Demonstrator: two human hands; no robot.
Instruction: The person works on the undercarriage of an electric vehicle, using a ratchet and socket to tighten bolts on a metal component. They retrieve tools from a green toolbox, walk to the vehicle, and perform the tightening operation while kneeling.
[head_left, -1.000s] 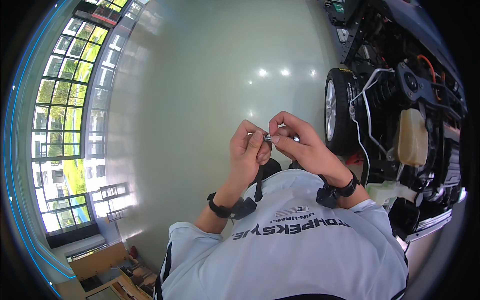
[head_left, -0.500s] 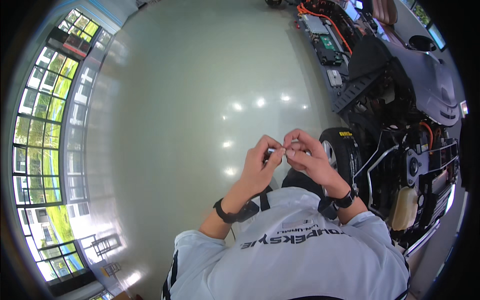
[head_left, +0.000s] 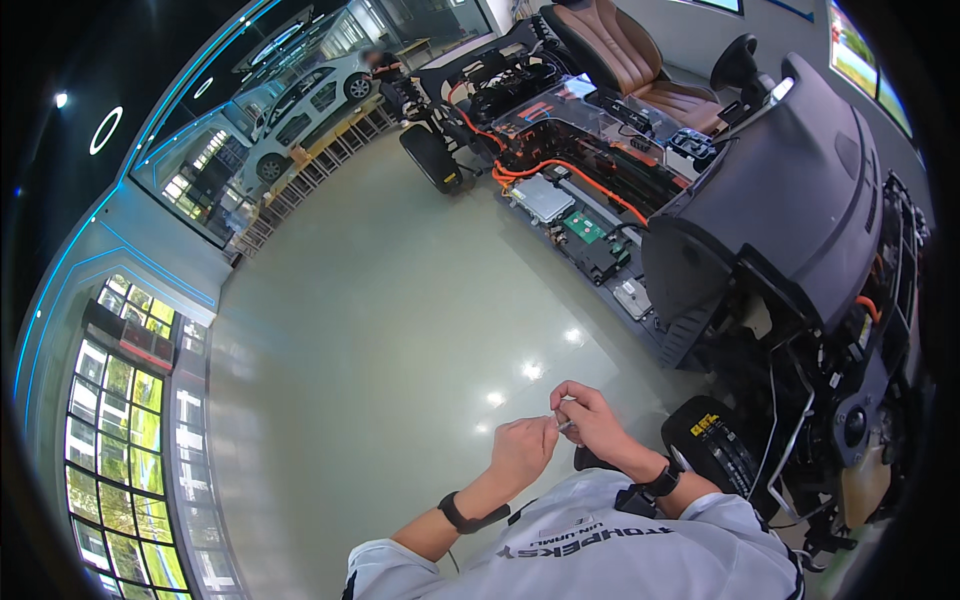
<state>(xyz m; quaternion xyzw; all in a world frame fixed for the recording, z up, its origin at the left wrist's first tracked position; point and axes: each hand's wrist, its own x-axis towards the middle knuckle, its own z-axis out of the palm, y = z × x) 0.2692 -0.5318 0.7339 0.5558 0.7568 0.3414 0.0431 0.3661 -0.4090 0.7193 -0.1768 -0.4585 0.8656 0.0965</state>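
Note:
My two hands meet in front of my chest, over the floor beside a stripped-down car chassis. A small silvery piece [head_left: 566, 426], too small to name, shows between the fingers of my right hand [head_left: 595, 428]. That hand is closed in a pinch, its index finger bent above the piece. My left hand [head_left: 523, 447] is closed too, back of the hand upward, with its fingertips touching the right hand's. What it grips, if anything, is hidden. Black straps are on both wrists.
To the right stands the chassis with its grey dashboard shell [head_left: 800, 180], orange cables [head_left: 590, 182], brown seat [head_left: 615, 45] and near tyre [head_left: 715, 445]. A far tyre [head_left: 430, 157] stands ahead. At the back are a white car [head_left: 300, 120] and a person [head_left: 385, 68]. Windows [head_left: 115, 430] line the left.
My head view has lifted, bringing the far room and more chassis into sight. My left hand has turned so its back hides its fingers; both hands stay together.

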